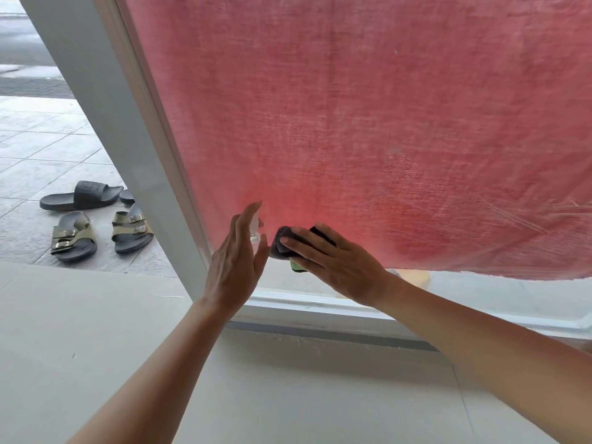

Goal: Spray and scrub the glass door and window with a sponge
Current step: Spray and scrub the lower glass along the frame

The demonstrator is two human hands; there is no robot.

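Right hand [323,257], fingers flat, is pressing the sponge [282,243] low on the glass [352,123] near the frame [105,107], left hand [237,261] is holding the spray bottle [254,227] just beside it; crowding is risking spray hitting fingers, not glass.

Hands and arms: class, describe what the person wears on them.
Nothing is worn: the left hand and right hand are ungloved, with no rings, watch or bracelets showing; the left forearm and right forearm are bare, no sleeve in view.
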